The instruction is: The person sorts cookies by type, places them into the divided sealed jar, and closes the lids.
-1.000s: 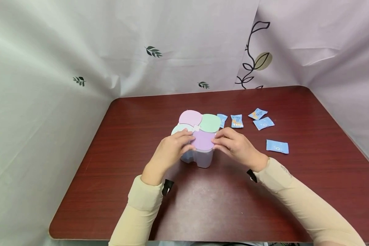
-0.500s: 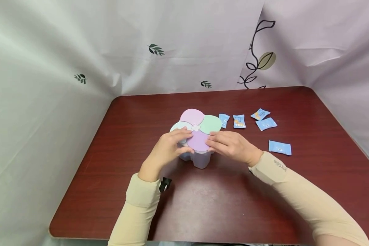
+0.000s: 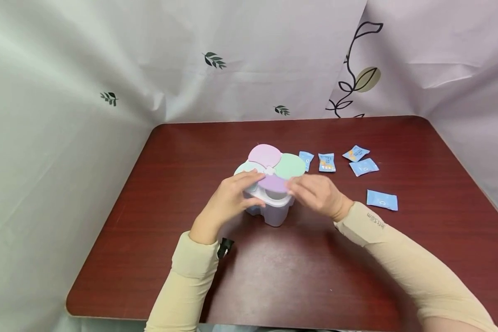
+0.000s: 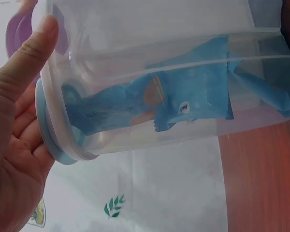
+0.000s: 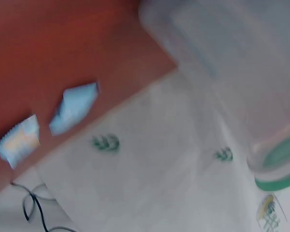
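A clear storage box point(image 3: 275, 215) with petal-shaped lids stands mid-table in the head view. Its pink lid point(image 3: 264, 155), green lid point(image 3: 291, 166) and light blue lid point(image 3: 247, 168) lie flat. The purple lid point(image 3: 273, 184) is tilted up at the front, baring a white-rimmed opening. My left hand point(image 3: 230, 200) grips the box at its left, fingers over the lids and thumb at the rim. Blurred, my right hand point(image 3: 318, 197) pinches the purple lid's right edge. Blue packets point(image 4: 193, 92) show through the box wall in the left wrist view; the right wrist view shows no fingers.
Several blue packets lie on the dark red table point(image 3: 170, 198) to the right of the box, one of them a packet point(image 3: 382, 200) nearer the front. White patterned cloth point(image 3: 240, 92) hangs behind and beside the table.
The purple lid lay flat on the box before; its front edge is now raised, and the opening under it shows. My left hand has stayed on the box.
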Motion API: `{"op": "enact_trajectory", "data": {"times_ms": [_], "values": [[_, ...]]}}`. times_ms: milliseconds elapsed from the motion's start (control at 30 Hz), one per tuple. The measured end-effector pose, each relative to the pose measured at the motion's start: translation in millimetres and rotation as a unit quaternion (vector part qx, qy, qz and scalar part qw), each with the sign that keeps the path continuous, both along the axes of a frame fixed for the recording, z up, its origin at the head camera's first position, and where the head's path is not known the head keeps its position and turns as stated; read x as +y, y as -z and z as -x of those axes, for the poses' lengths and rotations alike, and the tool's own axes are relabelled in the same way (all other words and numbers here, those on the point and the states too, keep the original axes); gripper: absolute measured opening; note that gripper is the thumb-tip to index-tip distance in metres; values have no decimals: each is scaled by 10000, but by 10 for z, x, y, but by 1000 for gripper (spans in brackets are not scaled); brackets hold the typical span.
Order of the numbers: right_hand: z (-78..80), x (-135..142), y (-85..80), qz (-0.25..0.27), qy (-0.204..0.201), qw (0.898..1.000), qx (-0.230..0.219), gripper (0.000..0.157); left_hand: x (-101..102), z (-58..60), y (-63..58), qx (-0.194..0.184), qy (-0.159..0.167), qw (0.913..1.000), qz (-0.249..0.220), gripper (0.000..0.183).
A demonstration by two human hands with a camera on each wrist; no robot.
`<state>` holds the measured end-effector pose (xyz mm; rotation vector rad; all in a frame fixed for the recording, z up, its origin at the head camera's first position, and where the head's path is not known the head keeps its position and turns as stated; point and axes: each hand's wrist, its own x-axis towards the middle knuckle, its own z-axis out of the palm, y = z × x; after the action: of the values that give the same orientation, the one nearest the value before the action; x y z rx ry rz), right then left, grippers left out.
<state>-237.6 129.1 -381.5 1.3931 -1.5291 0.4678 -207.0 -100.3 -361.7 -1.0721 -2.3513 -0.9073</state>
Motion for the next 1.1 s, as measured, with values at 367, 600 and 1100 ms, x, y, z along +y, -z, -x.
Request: {"op": "enact_trajectory", "data": {"times_ms": [367,600,1100], "values": [[18,-42,-228,173,488,9829,-1766,21,5,27,-104,-263,-494,9983,-153,40],[13,-58,-282,325,612,9715,-2267,24,59,41,-143,-330,-811,9958,-279,20],[150,636,-435,888,2326,9124,-3249,17,106,54,-181,-235,-1245,9916,-246,14]]}}
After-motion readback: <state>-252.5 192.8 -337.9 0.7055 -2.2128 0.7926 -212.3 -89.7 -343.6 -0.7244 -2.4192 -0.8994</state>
